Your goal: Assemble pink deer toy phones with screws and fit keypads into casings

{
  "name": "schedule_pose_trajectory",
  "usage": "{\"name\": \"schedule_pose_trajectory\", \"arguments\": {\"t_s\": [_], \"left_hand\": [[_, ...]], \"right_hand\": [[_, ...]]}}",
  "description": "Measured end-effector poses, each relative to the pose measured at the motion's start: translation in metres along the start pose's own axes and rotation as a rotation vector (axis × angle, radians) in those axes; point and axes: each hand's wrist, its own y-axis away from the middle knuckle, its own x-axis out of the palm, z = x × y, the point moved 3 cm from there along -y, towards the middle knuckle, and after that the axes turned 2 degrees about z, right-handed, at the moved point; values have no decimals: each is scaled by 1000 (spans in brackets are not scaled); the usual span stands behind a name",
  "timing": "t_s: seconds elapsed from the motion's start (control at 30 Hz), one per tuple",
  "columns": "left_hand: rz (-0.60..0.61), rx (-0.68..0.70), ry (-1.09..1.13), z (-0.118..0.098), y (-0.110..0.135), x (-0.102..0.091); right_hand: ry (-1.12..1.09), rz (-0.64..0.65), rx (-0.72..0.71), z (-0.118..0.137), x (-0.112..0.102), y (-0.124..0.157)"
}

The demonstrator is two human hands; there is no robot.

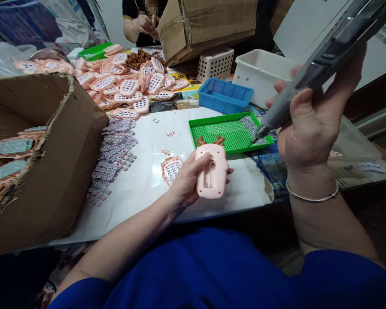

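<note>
My left hand (188, 178) is closed around a pink plastic toy phone (212, 171) with brown antlers, its back and open battery compartment facing up. In my right hand (311, 116) I grip a grey electric screwdriver (296, 94), its bit pointing down and left. The bit's tip is over the right end of a green perforated tray (199, 141), where many small silver screws (249, 126) lie. On the white work surface beside my left hand rests a pink shell with a keypad (172, 169).
A cardboard box (51, 180) with pink parts stands at left, beside rows of small key pieces (115, 150). Pink shells (130, 88) are heaped at the back. A blue bin (225, 96) and white tub (263, 68) sit behind the tray. Across the table is another person (143, 25).
</note>
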Motion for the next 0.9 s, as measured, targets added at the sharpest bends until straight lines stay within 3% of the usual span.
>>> {"name": "schedule_pose_trajectory", "arguments": {"t_s": [0.13, 0.2, 0.27, 0.5, 0.73, 0.9], "left_hand": [[-23, -96, -15, 14, 1, -5], [-59, -95, -28, 16, 1, -8], [-87, -88, -30, 16, 1, -9], [-190, -84, -48, 14, -2, -11], [-279, -74, -65, 15, -1, -15], [-299, -86, -30, 14, -2, -13]], "right_hand": [[-365, 226, 103, -21, 12, -20], [-458, 337, 122, -26, 21, -29], [-481, 363, 121, -26, 30, -38], [-583, 188, 59, -10, 60, -60], [-517, 25, 119, -37, 111, -56], [-354, 38, 205, -56, 123, -51]]}}
